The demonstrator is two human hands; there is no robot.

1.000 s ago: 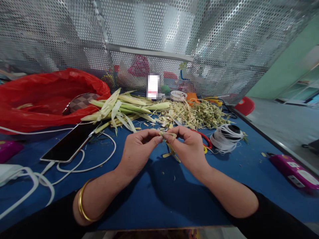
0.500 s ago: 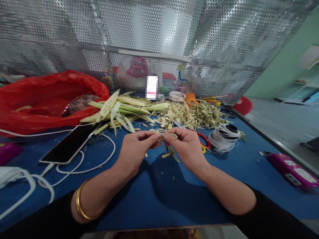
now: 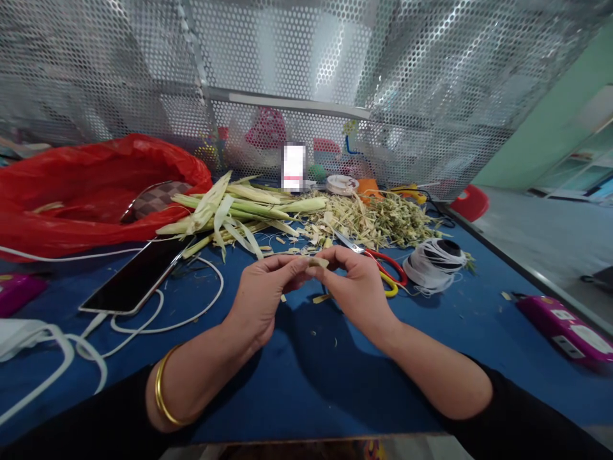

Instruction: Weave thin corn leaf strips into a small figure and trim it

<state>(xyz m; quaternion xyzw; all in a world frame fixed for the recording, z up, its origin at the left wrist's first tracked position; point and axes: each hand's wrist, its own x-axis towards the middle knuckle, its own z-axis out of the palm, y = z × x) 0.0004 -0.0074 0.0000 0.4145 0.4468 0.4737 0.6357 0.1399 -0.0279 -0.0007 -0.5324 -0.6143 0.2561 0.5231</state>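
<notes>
Above the blue table (image 3: 345, 377), my left hand (image 3: 268, 287) and my right hand (image 3: 357, 284) meet fingertip to fingertip. Between them they pinch a small pale husk piece (image 3: 318, 262); most of it is hidden by the fingers. Scissors with red and yellow handles (image 3: 393, 276) lie just beyond my right hand, blades pointing back left. A heap of shredded plant bits (image 3: 340, 220) is behind both hands. Long green and cream husks (image 3: 249, 207) lie to its left.
A red plastic bag (image 3: 62, 223) fills the back left. A black phone (image 3: 138, 278) with white cables is in front of it. White thread on a black spool (image 3: 433, 265) and a purple box (image 3: 565, 329) are at right. Perforated metal sheeting (image 3: 287, 64) stands behind.
My hands have closed in slightly around the husk piece, and less of it shows. More of the scissors is visible. The yellowish strips below my right hand are now mostly hidden.
</notes>
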